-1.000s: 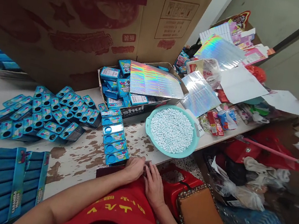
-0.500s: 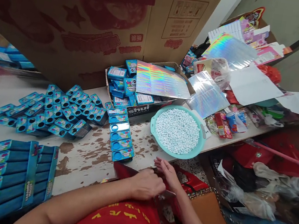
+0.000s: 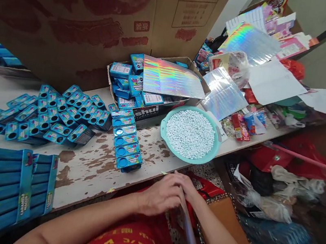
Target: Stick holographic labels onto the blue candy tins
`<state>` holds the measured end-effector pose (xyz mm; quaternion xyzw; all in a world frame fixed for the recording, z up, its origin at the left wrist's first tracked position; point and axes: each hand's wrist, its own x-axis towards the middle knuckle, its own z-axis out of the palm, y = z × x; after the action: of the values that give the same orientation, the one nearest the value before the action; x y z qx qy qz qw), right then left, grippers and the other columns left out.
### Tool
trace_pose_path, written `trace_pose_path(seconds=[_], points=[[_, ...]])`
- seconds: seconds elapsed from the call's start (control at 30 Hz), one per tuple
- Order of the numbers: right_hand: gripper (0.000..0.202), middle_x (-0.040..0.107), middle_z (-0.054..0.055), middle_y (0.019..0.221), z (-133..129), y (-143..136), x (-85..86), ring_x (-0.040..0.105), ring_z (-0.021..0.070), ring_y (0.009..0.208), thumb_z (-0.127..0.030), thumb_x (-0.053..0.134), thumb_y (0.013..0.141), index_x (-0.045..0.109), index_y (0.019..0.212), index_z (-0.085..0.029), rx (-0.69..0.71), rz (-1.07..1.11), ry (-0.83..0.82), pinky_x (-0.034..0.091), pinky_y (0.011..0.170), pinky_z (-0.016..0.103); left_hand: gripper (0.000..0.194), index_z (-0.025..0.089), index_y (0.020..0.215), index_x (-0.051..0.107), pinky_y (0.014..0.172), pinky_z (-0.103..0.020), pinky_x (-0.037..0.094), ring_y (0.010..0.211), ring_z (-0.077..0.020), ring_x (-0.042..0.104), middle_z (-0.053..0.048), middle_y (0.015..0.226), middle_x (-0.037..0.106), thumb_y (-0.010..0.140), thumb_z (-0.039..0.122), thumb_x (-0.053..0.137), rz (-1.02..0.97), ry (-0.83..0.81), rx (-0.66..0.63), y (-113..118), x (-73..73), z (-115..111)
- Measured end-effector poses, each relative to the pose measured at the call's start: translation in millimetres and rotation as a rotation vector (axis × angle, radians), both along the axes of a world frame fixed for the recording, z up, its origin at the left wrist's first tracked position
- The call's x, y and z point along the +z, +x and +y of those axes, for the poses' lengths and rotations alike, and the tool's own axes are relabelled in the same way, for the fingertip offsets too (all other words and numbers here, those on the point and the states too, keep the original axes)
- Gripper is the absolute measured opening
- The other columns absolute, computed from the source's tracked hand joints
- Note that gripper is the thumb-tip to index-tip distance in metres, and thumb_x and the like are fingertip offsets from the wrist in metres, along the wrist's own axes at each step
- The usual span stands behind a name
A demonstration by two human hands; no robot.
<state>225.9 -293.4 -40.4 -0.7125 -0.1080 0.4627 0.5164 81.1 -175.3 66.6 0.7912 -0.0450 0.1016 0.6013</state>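
Observation:
My left hand (image 3: 160, 195) is closed, its curled fingers at the upper end of a thin flat sheet (image 3: 190, 235). Seen nearly edge-on, the sheet runs down from the hands to the bottom of the view. My right hand (image 3: 187, 184) meets the left one and is closed at the same end of the sheet; its fingers are partly hidden. Beyond the hands, a mint-green basin (image 3: 164, 131) holds many small pale candies (image 3: 190, 134). A row of blue candy boxes (image 3: 127, 149) with round holes stands on the worn white table (image 3: 89, 176).
Behind the row, an open carton (image 3: 152, 112) holds blue boxes under a shiny rainbow sheet (image 3: 172, 78). More blue boxes (image 3: 49, 116) cluster at left, near stacked blue packs (image 3: 4, 183). A large cardboard box (image 3: 104, 26) stands behind. Papers and wrapped sweets (image 3: 239, 128) lie right.
My hands have come together at the sheet's end, and the sheet has turned to edge-on, hanging downward. My right hand's fingers, extended before, are now closed. The view has shifted slightly.

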Motion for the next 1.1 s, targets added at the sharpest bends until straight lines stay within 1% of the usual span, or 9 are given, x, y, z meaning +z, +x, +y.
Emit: trace_pose_path(seconds=[0.1, 0.17, 0.27, 0.37, 0.6, 0.7, 0.9, 1.0, 1.1], points=[[0.05, 0.039, -0.006, 0.037, -14.7, 27.1, -6.8, 0.035, 0.0105, 0.041, -0.066, 0.065, 0.055, 0.046, 0.046, -0.021, -0.195, -0.24, -0.171, 0.027, 0.046, 0.027, 0.037, 0.018, 0.113, 0.049, 0.085, -0.038, 0.045, 0.097, -0.0203, 0.056, -0.009, 0.106, 0.058, 0.092, 0.042, 0.029, 0.423, -0.377, 0.059, -8.9, -12.1, 2.6], [0.053, 0.037, -0.006, 0.037, -24.5, 43.9, -5.8, 0.034, 0.0108, 0.043, -0.071, 0.06, 0.056, 0.044, 0.045, -0.021, -0.301, -0.402, -0.256, 0.025, 0.048, 0.027, 0.041, 0.018, 0.125, 0.041, 0.074, -0.033, 0.048, 0.081, -0.0176, 0.06, -0.005, 0.095, 0.062, 0.088, 0.035, 0.042, 0.623, -0.43, 0.046, -6.4, -24.0, -1.7], [0.056, 0.043, -0.003, 0.041, -35.5, 64.2, 4.3, 0.041, 0.0148, 0.049, -0.076, 0.045, 0.065, 0.047, 0.05, -0.021, -0.403, -0.604, -0.326, 0.028, 0.052, 0.028, 0.03, 0.015, 0.109, 0.057, 0.073, -0.031, 0.047, 0.078, -0.0194, 0.061, -0.005, 0.084, 0.064, 0.081, 0.018, 0.047, 0.688, -0.138, 0.152, 2.7, -37.5, -6.5], [0.063, 0.054, 0.003, 0.055, -42.2, 69.3, 19.6, 0.051, 0.0193, 0.061, -0.074, 0.028, 0.074, 0.055, 0.066, -0.019, -0.41, -0.722, -0.307, 0.037, 0.061, 0.031, 0.032, 0.018, 0.098, 0.064, 0.08, -0.029, 0.045, 0.088, -0.0198, 0.062, -0.005, 0.091, 0.067, 0.081, 0.009, 0.039, 0.514, 0.095, 0.244, 1.3, -42.2, -3.5], [0.059, 0.056, 0.015, 0.111, -41.3, -2.4, 19.3, 0.054, 0.0265, 0.103, -0.056, 0.052, 0.078, 0.047, 0.119, -0.014, 0.329, -1.104, 0.228, 0.045, 0.087, 0.042, 0.033, 0.02, 0.107, 0.062, 0.084, -0.024, 0.047, 0.096, -0.0156, 0.063, -0.006, 0.105, 0.068, 0.089, 0.018, 0.035, 0.276, 0.14, 0.328, -80.1, -67.4, 8.7], [0.022, 0.063, 0.007, 0.091, -28.7, -29.5, 6.4, 0.059, 0.0198, 0.085, -0.032, 0.046, 0.09, 0.056, 0.104, -0.02, 0.528, -1.095, 0.244, 0.049, 0.076, 0.034, 0.034, 0.021, 0.105, 0.064, 0.085, -0.025, 0.048, 0.095, -0.0159, 0.064, -0.006, 0.103, 0.07, 0.088, 0.02, 0.035, 0.337, 0.174, 0.338, -129.0, -85.4, 14.1], [0.025, 0.064, 0.003, 0.072, 5.7, -33.3, -0.7, 0.059, 0.0179, 0.07, -0.033, 0.044, 0.092, 0.062, 0.077, -0.022, 0.638, -0.922, 0.185, 0.047, 0.065, 0.029, 0.029, 0.019, 0.091, 0.067, 0.073, -0.025, 0.052, 0.081, -0.0164, 0.066, -0.002, 0.086, 0.072, 0.087, 0.025, 0.038, 0.719, 0.085, 0.486, -190.2, -105.5, 32.8], [0.027, 0.064, 0.004, 0.072, 25.6, -33.7, 4.7, 0.058, 0.0184, 0.072, -0.034, 0.043, 0.092, 0.063, 0.077, -0.022, 0.66, -0.893, 0.194, 0.047, 0.065, 0.029, 0.029, 0.017, 0.1, 0.065, 0.079, -0.032, 0.052, 0.089, -0.0202, 0.065, -0.007, 0.095, 0.07, 0.086, 0.023, 0.04, 0.676, 0.391, 0.641, -193.8, -94.1, 36.4], [0.028, 0.063, 0.005, 0.071, 44.0, -35.6, 12.4, 0.056, 0.0188, 0.072, -0.032, 0.042, 0.092, 0.064, 0.078, -0.022, 0.745, -0.925, 0.234, 0.046, 0.065, 0.029, 0.039, 0.017, 0.122, 0.053, 0.098, -0.043, 0.042, 0.117, -0.0247, 0.051, -0.013, 0.12, 0.06, 0.083, 0.014, 0.046, 0.293, 0.795, 0.703, -176.7, -71.9, 28.8]])
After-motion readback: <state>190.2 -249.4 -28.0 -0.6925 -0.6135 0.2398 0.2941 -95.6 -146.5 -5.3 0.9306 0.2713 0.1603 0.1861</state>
